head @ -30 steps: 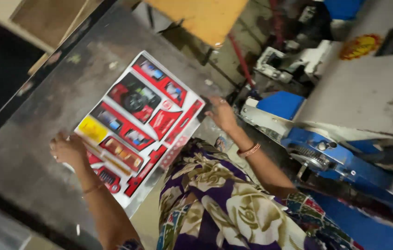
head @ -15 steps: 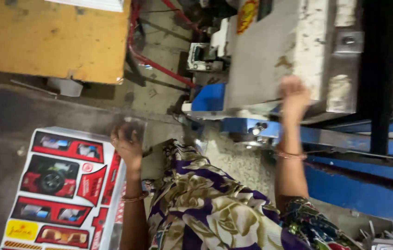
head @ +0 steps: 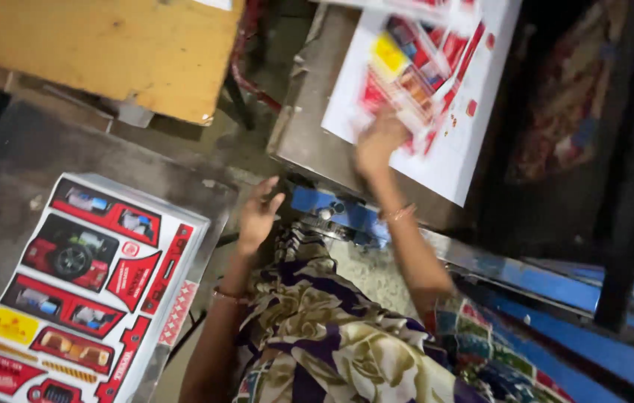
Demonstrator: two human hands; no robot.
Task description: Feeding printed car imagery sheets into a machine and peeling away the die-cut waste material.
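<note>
Your right hand point(head: 378, 143) is up on the printed sheet point(head: 436, 97) that lies on the grey machine bed point(head: 309, 142). It's blurred, so honestly can't tell whether the fingers are pinching the sheet or just pressing flat on it; it looks palm-down on the sheet's near edge. There's a thin bangle on that wrist.

Your left hand point(head: 258, 215) is loose and open, fingers spread a bit and pointing up, holding nothing. It hangs in the gap between the dark table point(head: 108, 160) and the blue machine part point(head: 339, 213), just beside that blue part but I can't say if it's touching.

The sheet under your right hand is white with red, yellow and blue panels, partly cut off at the top of the view. Well apart from it, down on your left, a stack of matching printed sheets point(head: 85, 287) sits on the dark table, red car-toy graphics facing up, corner near your left forearm.

Surroundings: a yellowish wooden board point(head: 100, 52) up top left, blue metal frame rails point(head: 556, 276) running lower right, and your floral patterned clothing point(head: 347, 343) filling the bottom middle. Lighting's dim, floor looks grimy.
</note>
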